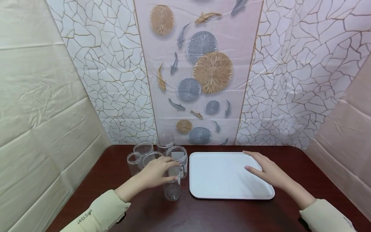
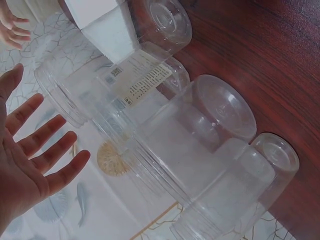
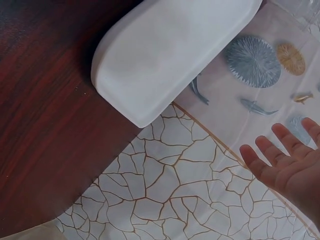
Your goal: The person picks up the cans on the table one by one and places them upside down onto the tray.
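Left arm (image 1: 99,209) and right arm (image 1: 326,216) reach forward — left grip (image 1: 156,172) and right grip (image 1: 269,170) both relaxed, fingers (image 2: 44,132) loosely extended, thumbs (image 1: 169,179) apart.

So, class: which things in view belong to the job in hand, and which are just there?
Probably the job:
- clear plastic jars, beside the left hand
- white rectangular tray, beneath the right hand

Just there:
- dark reddish-brown table
- fish-printed backdrop
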Motion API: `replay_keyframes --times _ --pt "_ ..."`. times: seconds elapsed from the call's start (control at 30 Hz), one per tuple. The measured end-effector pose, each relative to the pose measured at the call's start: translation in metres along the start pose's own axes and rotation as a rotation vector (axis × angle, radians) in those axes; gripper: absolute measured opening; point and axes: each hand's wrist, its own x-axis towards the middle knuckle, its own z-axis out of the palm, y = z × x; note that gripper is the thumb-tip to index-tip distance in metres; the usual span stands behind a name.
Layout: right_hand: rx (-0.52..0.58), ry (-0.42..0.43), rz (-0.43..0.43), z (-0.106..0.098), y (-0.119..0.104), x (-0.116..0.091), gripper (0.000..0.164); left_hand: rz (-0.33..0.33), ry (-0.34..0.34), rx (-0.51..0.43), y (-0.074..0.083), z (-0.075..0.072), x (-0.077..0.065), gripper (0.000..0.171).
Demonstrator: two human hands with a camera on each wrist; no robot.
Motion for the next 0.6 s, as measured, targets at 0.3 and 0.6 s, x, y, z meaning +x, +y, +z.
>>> replay_keyframes --times 0.3,0.6 --pt "-0.004 0.002 -0.022 0.0044 0.0030 -0.0030 0.055 -0.006 -0.040 -0.036 0.0047 0.0001 -0.0015 0.053" --pt "0.000 0.016 -0.058 0.0070 0.0024 -0.0039 0.053 -0.072 -0.130 -0.093 0.0094 -0.0008 -0.0012 0.053"
